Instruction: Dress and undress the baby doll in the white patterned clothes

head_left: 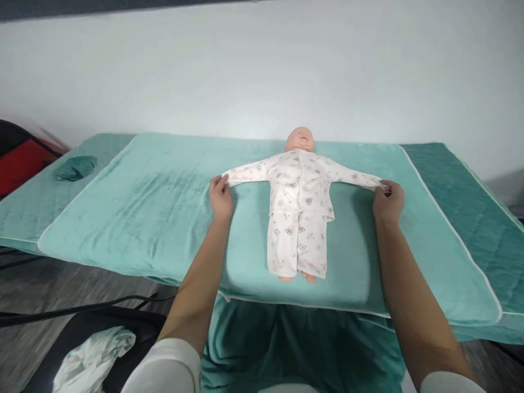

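Note:
A baby doll lies on its back on the green bed cover, head toward the wall. It wears a white printed pajama top and matching pants, with its feet showing below the hems. Both sleeves are stretched straight out sideways. My left hand pinches the cuff of the sleeve on the left. The cuff of the sleeve on the right is pinched by my right hand. The front of the top looks closed, and its lower edge overlaps the waist of the pants.
The bed stands against a white wall and has a face hole at its left end. A crumpled white cloth lies on a black chair at lower left. Something red sits at the far left.

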Available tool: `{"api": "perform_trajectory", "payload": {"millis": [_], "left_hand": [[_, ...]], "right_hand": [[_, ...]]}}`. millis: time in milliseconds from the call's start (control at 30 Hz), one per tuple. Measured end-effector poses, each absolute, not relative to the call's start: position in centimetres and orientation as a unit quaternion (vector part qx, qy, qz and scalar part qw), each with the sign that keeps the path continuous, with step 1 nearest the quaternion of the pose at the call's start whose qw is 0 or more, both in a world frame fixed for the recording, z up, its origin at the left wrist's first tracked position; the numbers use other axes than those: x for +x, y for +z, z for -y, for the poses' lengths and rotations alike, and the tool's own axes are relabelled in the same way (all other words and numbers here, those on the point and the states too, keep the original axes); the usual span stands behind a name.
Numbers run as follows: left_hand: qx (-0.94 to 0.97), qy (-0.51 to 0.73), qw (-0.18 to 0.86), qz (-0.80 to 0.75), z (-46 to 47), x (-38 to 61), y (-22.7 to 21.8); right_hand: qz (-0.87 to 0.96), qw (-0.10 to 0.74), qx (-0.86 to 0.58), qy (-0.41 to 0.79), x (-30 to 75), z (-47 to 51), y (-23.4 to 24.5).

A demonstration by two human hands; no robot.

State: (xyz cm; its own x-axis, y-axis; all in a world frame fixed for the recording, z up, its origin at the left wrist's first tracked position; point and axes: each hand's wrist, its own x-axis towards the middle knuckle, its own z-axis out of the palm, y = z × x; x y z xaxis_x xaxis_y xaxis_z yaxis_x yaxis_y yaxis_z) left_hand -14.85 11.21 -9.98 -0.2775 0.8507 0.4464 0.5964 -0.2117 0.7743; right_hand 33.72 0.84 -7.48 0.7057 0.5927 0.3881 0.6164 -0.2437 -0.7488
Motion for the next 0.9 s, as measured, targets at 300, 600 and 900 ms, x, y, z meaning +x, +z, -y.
{"api": "perform_trajectory", "payload": {"millis": [300, 600, 900], "left_hand": [[0.589, 0.501, 0.133, -0.620, -10.9, -14.5, -9.7], [0.606, 0.483, 0.138, -0.617, -10.9, -14.6, -9.6], [0.617, 0.479, 0.151, -0.606, -11.0, -14.8, -9.7]], "right_hand": [[0.335, 0.539, -0.773, -0.015, 34.4, -1.1, -8.6], [0.342, 0.562, -0.750, 0.073, 34.2, -1.8, -9.0], [0.390, 0.562, -0.727, 0.062, 36.2, -4.3, -8.7]]}}
